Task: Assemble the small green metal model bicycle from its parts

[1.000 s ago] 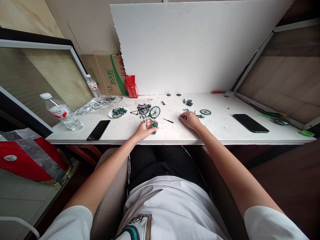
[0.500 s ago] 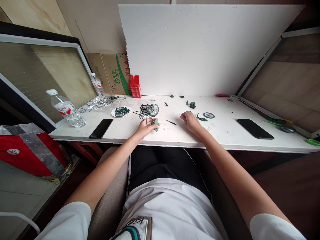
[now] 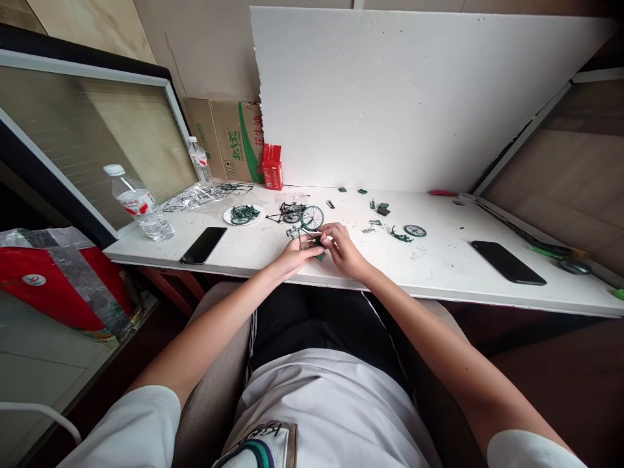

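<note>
My left hand (image 3: 295,257) is closed around the green model bicycle (image 3: 294,234), keeping it just above the table's front edge. The bicycle's spoked wheel (image 3: 312,218) points away from me, and its near end is partly covered by my fingers. My right hand (image 3: 345,250) meets the left one at the bicycle's near right side, thumb and fingertips pinched together. Whatever small thing lies in that pinch is hidden. Behind the bicycle rests a dark model bicycle part (image 3: 288,212) with a wheel.
A white plate (image 3: 262,216) carries green parts. Right of my hands lie a loose wheel (image 3: 416,231), a green part (image 3: 400,235) and small pieces (image 3: 383,209). Phones (image 3: 203,246) (image 3: 507,262) flank the work area. Water bottles (image 3: 141,207) and a red box (image 3: 272,168) stand left.
My right hand has moved left from beside the small parts to the bicycle in my left hand. It now covers the spot where a thin dark tool lay. The view has shifted slightly.
</note>
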Available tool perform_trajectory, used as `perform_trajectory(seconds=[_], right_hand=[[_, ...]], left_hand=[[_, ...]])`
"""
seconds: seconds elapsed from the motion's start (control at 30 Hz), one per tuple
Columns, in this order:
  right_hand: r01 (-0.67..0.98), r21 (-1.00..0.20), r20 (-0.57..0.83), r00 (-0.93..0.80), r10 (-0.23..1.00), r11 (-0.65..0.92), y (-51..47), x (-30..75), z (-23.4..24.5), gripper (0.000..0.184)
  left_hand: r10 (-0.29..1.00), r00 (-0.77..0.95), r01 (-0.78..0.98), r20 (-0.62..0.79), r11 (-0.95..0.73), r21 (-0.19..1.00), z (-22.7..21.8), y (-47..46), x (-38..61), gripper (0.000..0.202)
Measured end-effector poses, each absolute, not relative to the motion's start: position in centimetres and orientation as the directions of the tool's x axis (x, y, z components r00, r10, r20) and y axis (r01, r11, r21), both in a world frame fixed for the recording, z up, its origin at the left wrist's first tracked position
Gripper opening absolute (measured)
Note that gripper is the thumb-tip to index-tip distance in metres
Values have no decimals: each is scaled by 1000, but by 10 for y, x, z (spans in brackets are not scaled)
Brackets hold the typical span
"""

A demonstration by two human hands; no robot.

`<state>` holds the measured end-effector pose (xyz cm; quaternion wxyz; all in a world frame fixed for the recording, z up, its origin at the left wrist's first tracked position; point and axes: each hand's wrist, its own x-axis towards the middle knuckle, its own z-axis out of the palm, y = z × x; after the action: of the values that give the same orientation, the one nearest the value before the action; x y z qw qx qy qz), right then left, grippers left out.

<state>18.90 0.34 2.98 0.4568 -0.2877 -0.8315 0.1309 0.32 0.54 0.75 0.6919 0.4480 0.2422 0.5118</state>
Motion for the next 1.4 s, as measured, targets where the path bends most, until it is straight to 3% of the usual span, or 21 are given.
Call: perform_trajectory(seconds=[0.47, 0.8, 1.4], right_hand=[[349, -513, 678, -396, 619, 784, 12, 186, 13, 25], [346, -597, 574, -446, 687, 724, 10, 190, 13, 32], [325, -527, 626, -477, 617, 785, 14, 196, 18, 18]], left_hand=[[899, 390, -405, 200, -28, 914, -2, 10, -2, 61], [914, 379, -382, 145, 11, 924, 1, 9, -2, 54], [905, 404, -347, 136, 14, 938, 6, 3, 0, 52]])
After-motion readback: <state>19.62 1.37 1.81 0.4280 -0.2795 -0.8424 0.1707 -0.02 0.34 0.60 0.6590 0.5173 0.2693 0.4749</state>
